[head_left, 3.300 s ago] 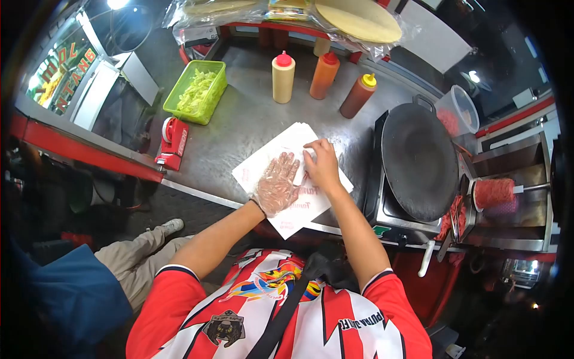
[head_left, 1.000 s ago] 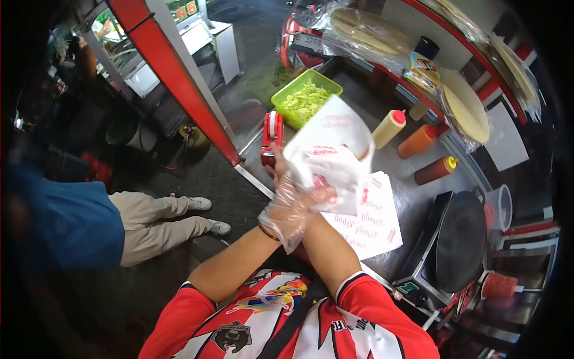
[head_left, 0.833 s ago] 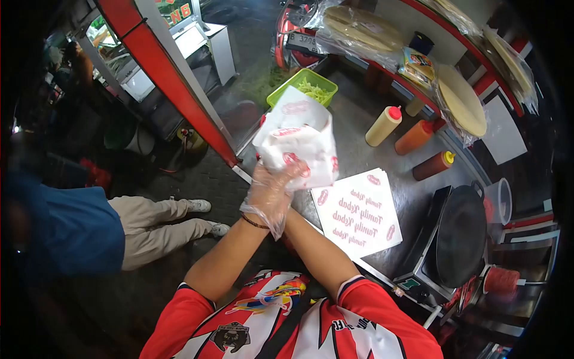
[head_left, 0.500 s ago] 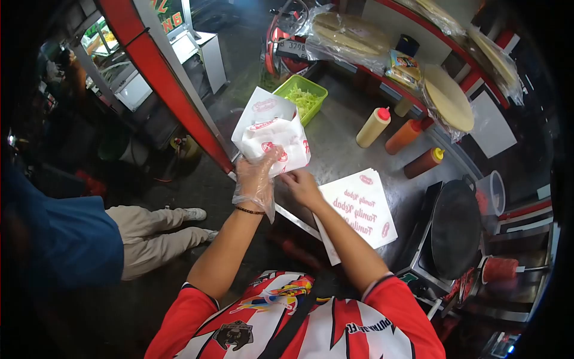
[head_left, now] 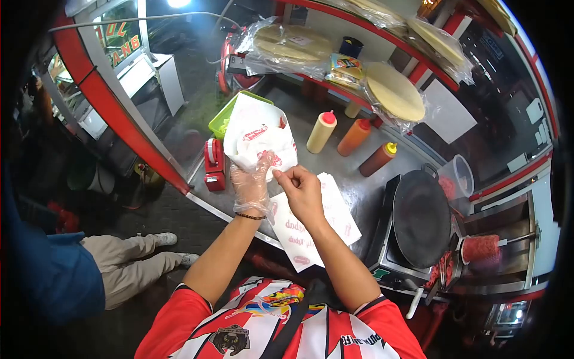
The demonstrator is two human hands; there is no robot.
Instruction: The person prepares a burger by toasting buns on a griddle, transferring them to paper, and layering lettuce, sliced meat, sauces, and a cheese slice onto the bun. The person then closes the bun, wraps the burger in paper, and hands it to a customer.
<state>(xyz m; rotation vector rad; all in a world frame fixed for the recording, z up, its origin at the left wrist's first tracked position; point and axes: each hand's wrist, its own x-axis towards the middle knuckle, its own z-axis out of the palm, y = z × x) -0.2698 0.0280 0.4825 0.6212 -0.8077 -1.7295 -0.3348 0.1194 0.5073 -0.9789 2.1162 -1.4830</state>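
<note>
White paper packet (head_left: 260, 134) with red oval prints: held above the tabletop (head_left: 336, 169), tilted, upper flap standing up, partly covering the green tub (head_left: 222, 113) in view. Left hand (head_left: 251, 182), in clear plastic glove, grips its lower end; fingers closed around the packet, thumb across the printed front. Right hand (head_left: 304, 192), bare, is at the packet's lower right; thumb and forefinger lie close together, but cannot tell whether they pinch anything. Printed paper sheets (head_left: 299, 230) lie below the right hand, reaching past the tabletop's near edge. Red tape dispenser (head_left: 214, 170) stands just left of the packet. Beyond, to the right: cream bottle (head_left: 321, 133), orange bottle (head_left: 354, 139), brown bottle (head_left: 378, 160), all upright. Round black pan (head_left: 422, 218) sits farther right, on a burner.
</note>
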